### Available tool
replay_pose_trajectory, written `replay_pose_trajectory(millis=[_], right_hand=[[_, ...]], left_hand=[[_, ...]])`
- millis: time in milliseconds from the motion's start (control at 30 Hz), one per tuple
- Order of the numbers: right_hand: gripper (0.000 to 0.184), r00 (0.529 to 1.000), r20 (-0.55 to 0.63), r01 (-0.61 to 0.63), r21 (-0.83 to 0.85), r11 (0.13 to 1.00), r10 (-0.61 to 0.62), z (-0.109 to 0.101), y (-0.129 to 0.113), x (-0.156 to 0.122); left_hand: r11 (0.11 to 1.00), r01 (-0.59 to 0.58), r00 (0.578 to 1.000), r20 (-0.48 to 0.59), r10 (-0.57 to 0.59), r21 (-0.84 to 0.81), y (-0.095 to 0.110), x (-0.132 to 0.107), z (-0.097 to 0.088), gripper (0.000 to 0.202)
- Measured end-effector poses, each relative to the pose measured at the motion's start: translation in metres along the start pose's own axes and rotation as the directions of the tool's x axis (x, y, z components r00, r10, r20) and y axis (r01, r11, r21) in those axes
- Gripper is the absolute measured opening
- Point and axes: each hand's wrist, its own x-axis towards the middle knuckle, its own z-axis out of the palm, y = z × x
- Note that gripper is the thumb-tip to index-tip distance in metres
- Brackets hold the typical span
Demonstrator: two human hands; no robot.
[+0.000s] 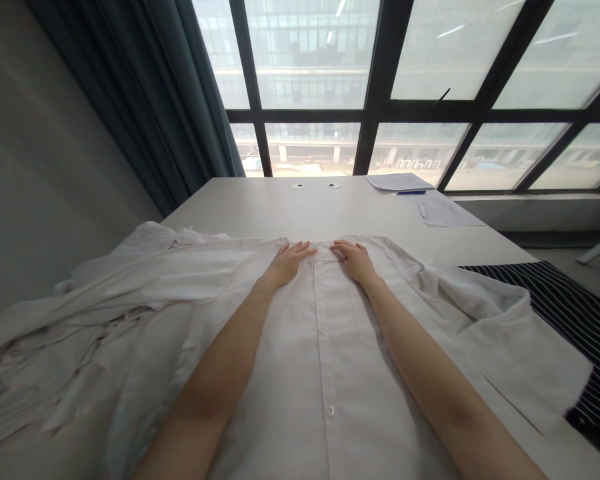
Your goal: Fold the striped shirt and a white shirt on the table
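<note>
A white button-up shirt [325, 347] lies spread front-up on the white table [280, 207], its button placket running straight away from me. My left hand [287, 262] rests flat on the shirt's far edge, just left of the placket, fingers stretched out. My right hand [354, 260] lies flat on the other side of the placket, fingers also extended and close together. Neither hand holds anything; both press on the cloth near the collar end. One sleeve [500, 333] trails to the right.
A heap of crumpled white garments [65, 347] fills the left side. A dark striped cloth [575, 327] lies at the right edge. Papers [397, 181] and a blue pen [411, 193] sit at the far end, below the windows. A dark curtain [155, 100] hangs at left.
</note>
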Motion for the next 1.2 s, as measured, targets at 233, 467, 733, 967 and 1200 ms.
replay_pose_trajectory(millis=[233, 467, 733, 967, 1200], right_hand=[[0.044, 1.000, -0.011, 0.003, -0.041, 0.999, -0.004, -0.002, -0.002, 0.002], [0.038, 1.000, 0.020, 0.025, -0.073, 0.997, -0.024, 0.000, -0.006, 0.001], [0.051, 0.996, 0.073, 0.053, -0.100, 0.994, -0.046, -0.002, -0.011, 0.000], [0.056, 0.988, 0.152, 0.038, -0.107, 0.993, -0.022, -0.004, -0.008, -0.002], [0.052, 0.983, 0.182, 0.019, -0.141, 0.990, 0.007, -0.006, -0.011, -0.002]], left_hand=[[0.997, -0.061, 0.993, 0.108, 0.056, 0.044, 0.004, -0.001, -0.010, 0.086], [0.996, -0.087, 0.990, 0.115, 0.083, 0.031, 0.014, 0.000, -0.007, 0.069], [0.991, -0.100, 0.986, 0.143, 0.087, 0.088, 0.027, -0.001, -0.003, 0.054], [0.987, -0.038, 0.981, 0.195, 0.007, 0.156, 0.032, -0.011, -0.006, 0.055], [0.967, 0.083, 0.974, 0.186, -0.130, 0.241, 0.025, -0.023, -0.010, 0.055]])
